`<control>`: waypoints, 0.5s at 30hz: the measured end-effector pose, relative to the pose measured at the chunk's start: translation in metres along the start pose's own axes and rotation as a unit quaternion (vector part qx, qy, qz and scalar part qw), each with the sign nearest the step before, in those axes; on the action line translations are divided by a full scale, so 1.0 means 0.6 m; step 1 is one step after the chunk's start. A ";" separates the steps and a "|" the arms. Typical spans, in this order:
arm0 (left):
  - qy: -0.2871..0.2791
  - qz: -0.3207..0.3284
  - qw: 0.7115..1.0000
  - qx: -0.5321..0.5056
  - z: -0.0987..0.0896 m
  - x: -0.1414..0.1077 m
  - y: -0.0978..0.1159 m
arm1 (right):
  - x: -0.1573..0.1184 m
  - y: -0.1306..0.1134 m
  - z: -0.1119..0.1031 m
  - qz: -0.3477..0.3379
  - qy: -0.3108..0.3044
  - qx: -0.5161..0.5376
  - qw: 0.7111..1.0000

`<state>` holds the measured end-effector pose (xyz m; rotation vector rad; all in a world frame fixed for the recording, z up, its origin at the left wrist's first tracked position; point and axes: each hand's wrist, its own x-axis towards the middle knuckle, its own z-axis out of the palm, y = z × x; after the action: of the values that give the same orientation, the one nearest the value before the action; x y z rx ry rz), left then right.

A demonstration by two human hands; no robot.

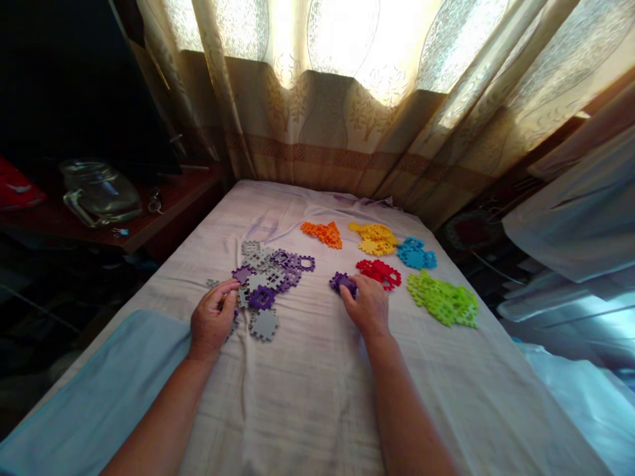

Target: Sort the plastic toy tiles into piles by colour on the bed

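A mixed heap of flat grey and purple toothed plastic building pieces (268, 278) lies on the left of the sheet. At its left edge, my left hand (213, 322) is closed, thumb and fingers pinching a purple piece (243, 274). Farther right, my right hand (370, 304) has its thumb and fingers around a small purple pile (340, 282), gripping a purple piece there; its fingertips are partly hidden. Red pieces (380, 273) lie just beyond that hand. A square grey piece (264, 325) rests at the near side of the heap.
Orange (323, 233), yellow (373, 238), blue (415, 254) and lime green (443, 299) piles lie beyond and right. A light blue cloth (114, 383) covers the left edge. Left stands a shelf with a glass jug (99, 192); curtains (322, 119) hang behind.
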<state>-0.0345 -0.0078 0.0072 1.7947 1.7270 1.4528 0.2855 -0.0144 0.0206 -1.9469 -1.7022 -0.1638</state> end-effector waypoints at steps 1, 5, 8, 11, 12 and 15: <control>0.003 -0.003 1.000 -0.001 -0.001 0.000 0.002 | -0.001 -0.012 -0.002 -0.013 0.001 0.018 1.000; 0.048 -0.046 0.998 -0.005 -0.012 0.002 0.007 | -0.011 -0.084 0.002 -0.085 -0.051 0.084 0.992; 0.094 -0.107 0.989 -0.028 -0.018 0.009 -0.002 | -0.020 -0.145 0.015 -0.124 -0.119 0.093 0.981; 0.123 -0.154 0.978 -0.072 -0.019 0.017 -0.018 | -0.023 -0.190 0.029 -0.131 -0.162 0.079 0.975; 0.128 -0.167 0.974 -0.089 -0.018 0.019 -0.022 | -0.023 -0.200 0.033 -0.127 -0.170 0.072 0.974; 0.134 -0.202 0.959 -0.145 -0.016 0.023 -0.029 | -0.021 -0.219 0.041 -0.113 -0.186 0.063 0.974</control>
<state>-0.0552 0.0048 0.0051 1.0614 1.7546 1.7086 0.1524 -0.0071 0.0360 -1.7652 -2.1183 0.2384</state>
